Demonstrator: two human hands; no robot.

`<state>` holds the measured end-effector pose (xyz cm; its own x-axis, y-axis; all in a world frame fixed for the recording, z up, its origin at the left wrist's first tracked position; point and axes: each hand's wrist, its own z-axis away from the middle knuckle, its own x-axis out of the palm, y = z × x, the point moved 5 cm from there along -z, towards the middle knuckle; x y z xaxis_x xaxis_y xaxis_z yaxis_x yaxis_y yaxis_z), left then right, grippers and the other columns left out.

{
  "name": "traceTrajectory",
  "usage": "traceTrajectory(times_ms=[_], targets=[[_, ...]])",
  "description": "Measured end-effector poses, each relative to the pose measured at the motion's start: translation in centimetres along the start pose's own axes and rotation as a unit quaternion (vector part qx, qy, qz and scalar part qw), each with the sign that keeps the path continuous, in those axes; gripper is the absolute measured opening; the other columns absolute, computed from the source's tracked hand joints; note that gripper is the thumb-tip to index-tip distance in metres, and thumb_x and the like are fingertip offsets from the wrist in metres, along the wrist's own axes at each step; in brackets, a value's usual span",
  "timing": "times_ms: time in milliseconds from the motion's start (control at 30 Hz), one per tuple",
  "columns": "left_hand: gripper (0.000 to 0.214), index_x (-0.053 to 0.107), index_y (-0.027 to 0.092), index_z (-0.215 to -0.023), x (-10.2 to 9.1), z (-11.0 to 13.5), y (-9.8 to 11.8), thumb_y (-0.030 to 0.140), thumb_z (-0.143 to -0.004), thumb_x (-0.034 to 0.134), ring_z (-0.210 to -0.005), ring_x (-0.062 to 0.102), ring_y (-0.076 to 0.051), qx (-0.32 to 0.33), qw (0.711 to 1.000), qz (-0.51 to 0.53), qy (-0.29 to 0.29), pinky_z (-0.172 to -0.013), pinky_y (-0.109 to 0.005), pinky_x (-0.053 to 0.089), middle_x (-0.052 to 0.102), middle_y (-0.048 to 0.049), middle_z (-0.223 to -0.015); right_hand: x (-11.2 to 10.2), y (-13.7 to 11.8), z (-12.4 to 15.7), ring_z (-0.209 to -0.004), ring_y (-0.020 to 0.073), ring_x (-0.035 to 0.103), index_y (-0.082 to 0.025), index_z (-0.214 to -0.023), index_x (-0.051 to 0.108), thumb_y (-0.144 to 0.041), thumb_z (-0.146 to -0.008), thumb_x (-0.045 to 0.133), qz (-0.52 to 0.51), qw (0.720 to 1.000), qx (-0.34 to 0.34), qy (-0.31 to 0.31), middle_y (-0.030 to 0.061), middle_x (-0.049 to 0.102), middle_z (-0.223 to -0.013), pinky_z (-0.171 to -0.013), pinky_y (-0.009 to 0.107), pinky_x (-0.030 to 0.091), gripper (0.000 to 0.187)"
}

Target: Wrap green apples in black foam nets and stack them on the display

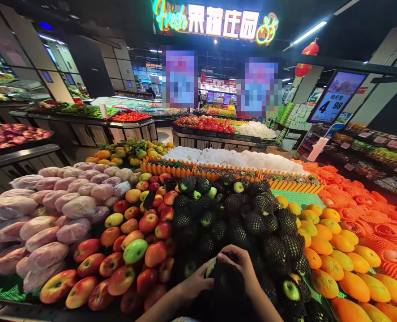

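Both my hands meet at the bottom centre over a pile of green fruits wrapped in black foam netting (238, 223). My left hand (194, 281) cups the left side of one netted fruit (227, 284), whose green skin shows at its left edge. My right hand (238, 264) curls its fingers over the top of the same fruit, gripping the black netting. A heap of red and yellow apples (134, 241) lies just left of my hands, and oranges (339, 259) lie to the right.
Pink fruits in plastic wrap (50, 210) fill the far left. Fruits in orange netting (376, 219) sit at the right, white netted fruits (232, 158) behind an orange fence. More produce stands, a price sign (332, 100) and a neon shop sign (218, 20) lie beyond.
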<state>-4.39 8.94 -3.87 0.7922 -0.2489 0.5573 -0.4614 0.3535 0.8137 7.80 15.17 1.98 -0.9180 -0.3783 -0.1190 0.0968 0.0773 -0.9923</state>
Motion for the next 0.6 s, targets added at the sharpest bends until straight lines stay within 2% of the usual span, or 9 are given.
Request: traceTrajectory(times_ms=[100, 200, 300, 367, 467, 533, 600], targets=[[0.059, 0.067, 0.022, -0.122, 0.0, 0.8, -0.4, 0.036, -0.067, 0.082, -0.088, 0.063, -0.026, -0.033, 0.999, 0.002, 0.012, -0.077, -0.035, 0.05, 0.068, -0.006, -0.09, 0.1, 1.5, -0.7, -0.057, 0.0165, 0.058, -0.018, -0.067, 0.074, -0.046, -0.072, 0.08, -0.07, 0.997, 0.033, -0.018, 0.0012, 0.067, -0.06, -0.056, 0.028, 0.045, 0.029], [0.05, 0.069, 0.021, -0.112, -1.0, 1.0, -0.5, 0.046, -0.07, 0.078, -0.076, 0.062, -0.024, -0.024, 0.997, 0.009, 0.078, -0.066, -0.034, 0.05, 0.066, -0.0055, -0.077, 0.4, 3.3, -0.9, -0.063, 0.0197, 0.061, -0.019, -0.064, 0.073, -0.052, -0.068, 0.08, -0.103, 0.994, 0.038, 0.02, 0.0029, 0.07, -0.064, -0.064, 0.032, 0.051, 0.034], [0.049, 0.067, 0.021, -0.102, -2.4, 0.9, -0.1, 0.051, -0.065, 0.08, -0.067, 0.057, -0.021, 0.022, 0.987, 0.01, 0.158, -0.057, -0.031, 0.047, 0.061, -0.0033, -0.07, 0.8, 4.5, -0.6, -0.07, 0.0222, 0.064, -0.021, -0.079, 0.076, -0.062, -0.074, 0.073, -0.105, 0.993, 0.041, 0.047, 0.0044, 0.073, -0.072, -0.07, 0.037, 0.054, 0.042], [0.049, 0.065, 0.021, -0.098, -2.9, 0.6, 0.3, 0.052, -0.065, 0.081, -0.064, 0.055, -0.018, 0.045, 0.982, 0.014, 0.184, -0.053, -0.028, 0.045, 0.061, -0.003, -0.071, 0.7, 4.8, -0.2, -0.076, 0.0241, 0.066, -0.021, -0.096, 0.077, -0.066, -0.076, 0.07, -0.093, 0.993, 0.048, 0.059, 0.0054, 0.075, -0.081, -0.075, 0.04, 0.056, 0.049], [0.048, 0.064, 0.017, -0.092, -3.3, 0.2, 0.8, 0.06, -0.072, 0.072, -0.053, 0.05, -0.013, 0.052, 0.979, 0.019, 0.195, -0.046, -0.024, 0.037, 0.059, -0.0016, -0.066, -0.7, 4.1, 0.6, -0.096, 0.0266, 0.068, -0.024, -0.116, 0.072, -0.065, -0.083, 0.064, -0.054, 0.993, 0.027, 0.101, 0.0082, 0.075, -0.105, -0.094, 0.044, 0.053, 0.054], [0.05, 0.065, 0.016, -0.094, -3.6, -0.2, 1.0, 0.061, -0.074, 0.07, -0.048, 0.048, -0.011, 0.053, 0.979, 0.002, 0.196, -0.043, -0.023, 0.034, 0.059, -0.0006, -0.065, -1.9, 2.6, 1.3, -0.113, 0.0276, 0.064, -0.026, -0.124, 0.068, -0.06, -0.091, 0.057, -0.022, 0.991, -0.026, 0.127, 0.009, 0.07, -0.124, -0.105, 0.045, 0.047, 0.048], [0.053, 0.067, 0.016, -0.104, -3.9, -0.4, 1.0, 0.056, -0.071, 0.076, -0.055, 0.056, -0.014, 0.06, 0.978, -0.02, 0.198, -0.048, -0.024, 0.041, 0.066, -0.0032, -0.074, -2.4, 0.6, 1.9, -0.123, 0.0279, 0.058, -0.029, -0.123, 0.068, -0.051, -0.097, 0.053, 0.029, 0.988, -0.1, 0.112, 0.0083, 0.067, -0.131, -0.109, 0.046, 0.043, 0.038]])
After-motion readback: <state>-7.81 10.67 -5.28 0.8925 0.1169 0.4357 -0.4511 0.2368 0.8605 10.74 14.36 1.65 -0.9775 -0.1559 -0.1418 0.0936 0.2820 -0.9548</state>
